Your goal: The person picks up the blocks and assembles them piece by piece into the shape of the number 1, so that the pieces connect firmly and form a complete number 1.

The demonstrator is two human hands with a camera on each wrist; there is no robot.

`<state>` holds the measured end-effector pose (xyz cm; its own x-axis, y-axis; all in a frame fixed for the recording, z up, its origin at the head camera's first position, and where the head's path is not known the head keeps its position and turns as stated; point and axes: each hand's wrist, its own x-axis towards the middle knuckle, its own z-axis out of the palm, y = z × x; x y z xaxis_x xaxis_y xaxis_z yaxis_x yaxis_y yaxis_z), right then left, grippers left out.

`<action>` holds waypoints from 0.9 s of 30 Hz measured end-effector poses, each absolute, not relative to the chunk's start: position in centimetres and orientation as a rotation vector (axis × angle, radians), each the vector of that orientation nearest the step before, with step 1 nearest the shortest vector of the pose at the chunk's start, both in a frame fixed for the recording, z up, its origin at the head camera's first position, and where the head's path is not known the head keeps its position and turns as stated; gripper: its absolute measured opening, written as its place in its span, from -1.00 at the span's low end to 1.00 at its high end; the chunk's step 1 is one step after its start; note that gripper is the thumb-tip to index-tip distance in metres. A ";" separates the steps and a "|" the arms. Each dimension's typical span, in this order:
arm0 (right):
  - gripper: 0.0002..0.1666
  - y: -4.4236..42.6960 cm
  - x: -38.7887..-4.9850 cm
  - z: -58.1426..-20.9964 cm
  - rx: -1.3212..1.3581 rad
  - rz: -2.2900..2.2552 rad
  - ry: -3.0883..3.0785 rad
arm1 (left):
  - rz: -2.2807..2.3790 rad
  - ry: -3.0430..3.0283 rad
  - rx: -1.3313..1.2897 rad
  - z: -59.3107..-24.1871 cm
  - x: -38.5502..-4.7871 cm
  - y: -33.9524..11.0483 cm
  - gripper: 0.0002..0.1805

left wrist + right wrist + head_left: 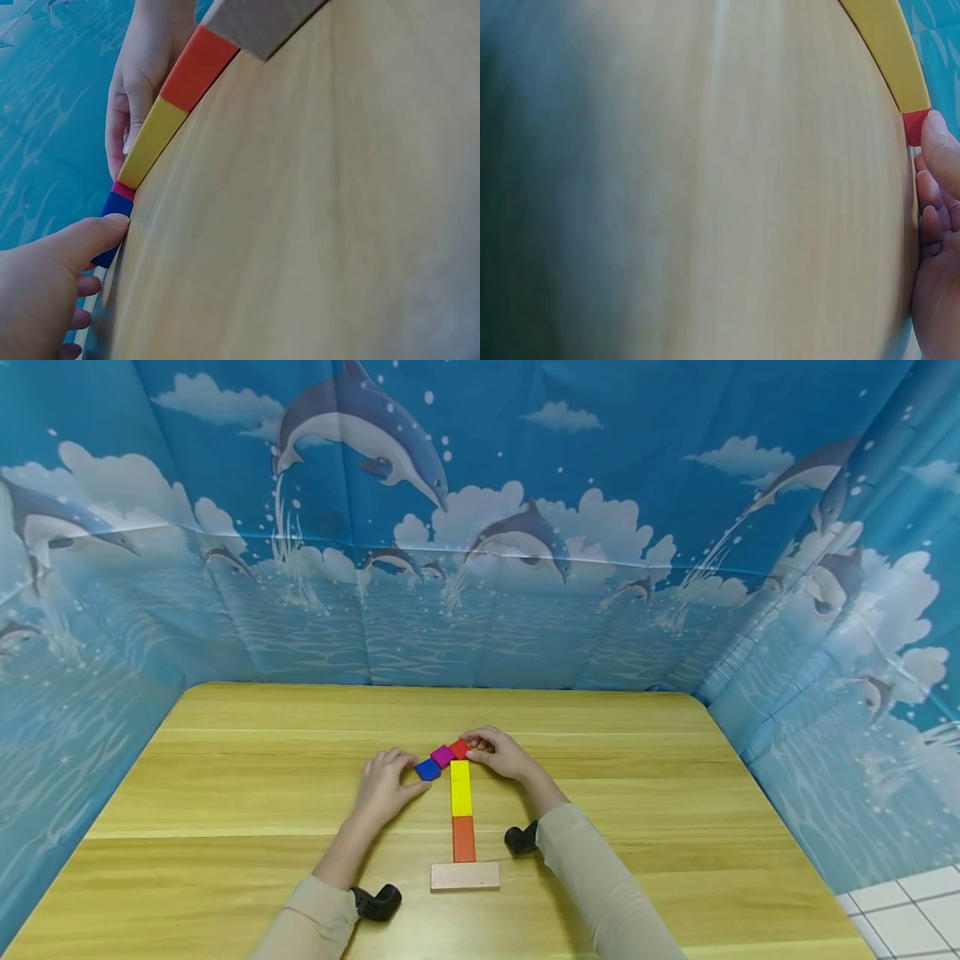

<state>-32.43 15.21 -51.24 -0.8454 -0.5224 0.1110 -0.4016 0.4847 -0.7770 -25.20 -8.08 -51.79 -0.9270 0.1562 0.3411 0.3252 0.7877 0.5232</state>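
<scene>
A slanting row of small blocks lies on the table: blue (428, 769), magenta (442, 756) and red (460, 748), the red one at the top of a long yellow block (461, 789). Below the yellow comes an orange-red block (464, 839), then a plain wooden block (465, 877) lying crosswise. My left hand (384, 789) pinches the blue block, its thumb along the near side in the left wrist view. With thumb and fingertips my right hand (506, 756) grips the red block; in the right wrist view its other fingers curl beneath the thumb.
The wooden table (225, 760) reaches back to a blue dolphin-print curtain (480, 635). Black wrist-worn devices stick out by the left sleeve (378, 902) and the right sleeve (521, 839). White floor tiles (907, 918) show at lower right.
</scene>
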 end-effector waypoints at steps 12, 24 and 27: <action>-0.66 15.1 -32.5 -51.3 -0.796 -1.302 2.587 | -0.838 -2.700 -0.345 -51.9 -25.2 -7.7 -0.57; -0.66 15.1 -32.4 -51.1 -0.806 -1.291 2.590 | -0.841 -2.695 -0.343 -51.8 -25.1 -7.5 -0.56; -0.66 15.1 -32.4 -51.1 -0.811 -1.289 2.592 | -0.835 -2.688 -0.347 -51.8 -25.1 -7.5 -0.56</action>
<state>-32.39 15.10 -51.11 -0.8458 -0.5212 0.1138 -0.4053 0.4891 -0.7724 -25.15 -7.51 -51.79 -0.9245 0.1379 0.3554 0.3150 0.8014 0.5085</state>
